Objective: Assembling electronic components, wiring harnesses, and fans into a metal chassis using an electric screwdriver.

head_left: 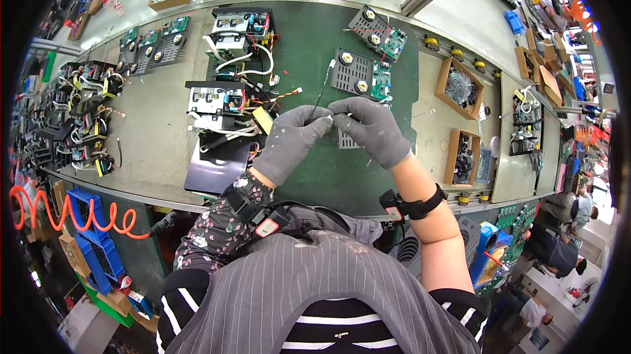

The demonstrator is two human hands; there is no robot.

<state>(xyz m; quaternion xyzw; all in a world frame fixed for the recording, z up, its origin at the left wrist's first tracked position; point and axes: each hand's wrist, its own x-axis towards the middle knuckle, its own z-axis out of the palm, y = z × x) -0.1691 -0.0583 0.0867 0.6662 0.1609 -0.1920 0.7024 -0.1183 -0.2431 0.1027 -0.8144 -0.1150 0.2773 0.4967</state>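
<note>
Both my hands wear grey gloves and meet over the green work mat (309, 183). My left hand (289, 143) is closed in a pinch on a thin dark wire (320, 95), whose upper end with a pale tip points away from me. My right hand (371, 132) pinches at the same spot, where a small whitish bit shows between the fingertips; its kind is too small to tell. Just beyond my hands lies a black slotted plate (348, 76) with a green circuit board (380, 82). Another slotted plate (346, 140) is partly hidden under my right hand.
To the left stand two power units (217, 99) with white cables, beside a dark glossy panel (213, 168). A further slotted plate (368, 25) lies at the back. Cardboard boxes (458, 89) with small parts stand on the right. An orange coiled hose (79, 219) hangs at the left.
</note>
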